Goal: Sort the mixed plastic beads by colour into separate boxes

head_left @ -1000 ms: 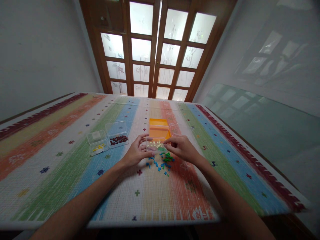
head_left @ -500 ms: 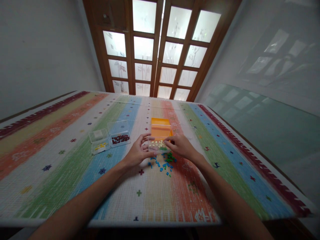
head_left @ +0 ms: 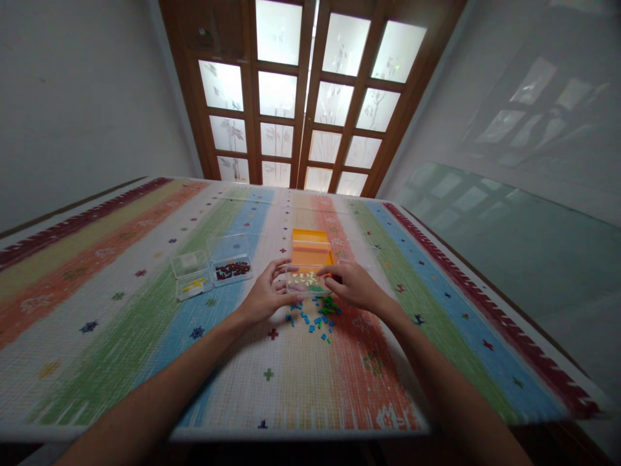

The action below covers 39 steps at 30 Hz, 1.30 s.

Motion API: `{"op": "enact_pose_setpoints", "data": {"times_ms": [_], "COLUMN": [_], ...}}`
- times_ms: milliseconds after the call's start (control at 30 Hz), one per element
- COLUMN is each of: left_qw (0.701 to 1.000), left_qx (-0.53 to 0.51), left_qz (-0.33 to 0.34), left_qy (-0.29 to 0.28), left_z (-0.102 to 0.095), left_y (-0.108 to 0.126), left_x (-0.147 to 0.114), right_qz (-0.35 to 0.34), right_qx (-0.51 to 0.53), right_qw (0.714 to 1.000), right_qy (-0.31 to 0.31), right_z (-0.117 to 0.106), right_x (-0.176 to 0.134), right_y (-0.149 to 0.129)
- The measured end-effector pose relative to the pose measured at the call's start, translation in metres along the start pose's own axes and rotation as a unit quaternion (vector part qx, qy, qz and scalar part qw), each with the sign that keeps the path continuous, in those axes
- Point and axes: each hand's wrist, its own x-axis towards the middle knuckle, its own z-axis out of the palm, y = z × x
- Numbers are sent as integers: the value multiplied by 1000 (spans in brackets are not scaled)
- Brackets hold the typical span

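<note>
My left hand [head_left: 268, 288] grips the left side of a clear plastic box [head_left: 297, 291], thumb at the near edge and fingers at the far side. Small cream-coloured pieces [head_left: 305, 279] lie in the box, and green shows at its near right. My right hand [head_left: 350, 283] is at the box's right end, fingers bent with the tips over the pieces; whether they pinch one is too small to tell. Just below the box lie loose blue pieces [head_left: 312, 329] and a small heap of green pieces [head_left: 328, 304]. An orange box [head_left: 310, 235] stands directly behind.
To the left, an open clear box [head_left: 233, 278] holds dark red pieces [head_left: 233, 268]. Beside it, a smaller open box [head_left: 184, 294] contains yellow pieces [head_left: 195, 285]. A striped cloth [head_left: 160, 362] covers the table; a wooden door with glass panes stands beyond.
The fingers of my right hand have shifted slightly over the cream-coloured pieces, with the index finger more extended. My left hand keeps its hold on the clear box.
</note>
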Motion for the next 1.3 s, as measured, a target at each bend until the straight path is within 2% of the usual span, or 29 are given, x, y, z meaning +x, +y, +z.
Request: {"op": "enact_pose_setpoints", "data": {"times_ms": [267,333,467,667,800,967,1167,1300], "left_qw": [1000,999,998,997,996,996,997,997], "left_qx": [7,9,6,7,8,7,7,3], "left_qz": [-2,-3,0,10,19,16,28,26], "left_qy": [27,42,64,79,82,85,77,67], "left_z": [0,0,0,-5,-6,-6,-6,-6], "left_y": [2,3,5,5,5,6,5,4], "left_x": [1,2,2,4,5,5,5,5], "right_qz": [33,41,28,-3,-26,-37,-34,-14], "right_qx": [57,60,54,50,35,64,112,151], "right_qw": [993,991,995,996,994,992,992,988], "right_qy": [102,112,74,-70,-104,-106,-57,-11], "right_z": [0,2,7,17,26,29,13,14], "right_x": [-5,-6,-8,-10,-15,-28,-37,-42], "right_y": [14,18,21,18,16,19,34,50]}}
